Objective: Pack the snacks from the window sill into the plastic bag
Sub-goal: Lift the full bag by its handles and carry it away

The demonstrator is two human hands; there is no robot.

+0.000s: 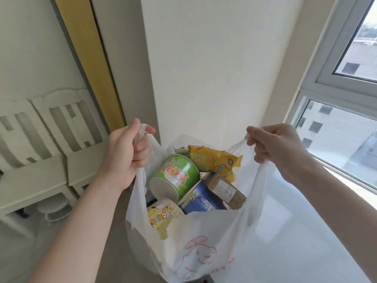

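Stretched wide between the left hand (pixel 126 152) and the right hand (pixel 273 148), so open from above across the mouth of the plastic bag (pixel 204 246). Crowded nearly to the rim inside: green noodle cup (pixel 175 176) on its side under the left handle, yellow packet (pixel 214 160) across the back, blue box (pixel 199 202) and brown carton (pixel 226 190) tilted in the middle, yellow-printed tub (pixel 163 216) against the near wall. Small gaps only, above the near edge and toward the right handle. Open for passing over the white window sill (pixel 295 231) on the right. Shut off behind by the wall (pixel 204 68), further right by the window frame (pixel 326 84).
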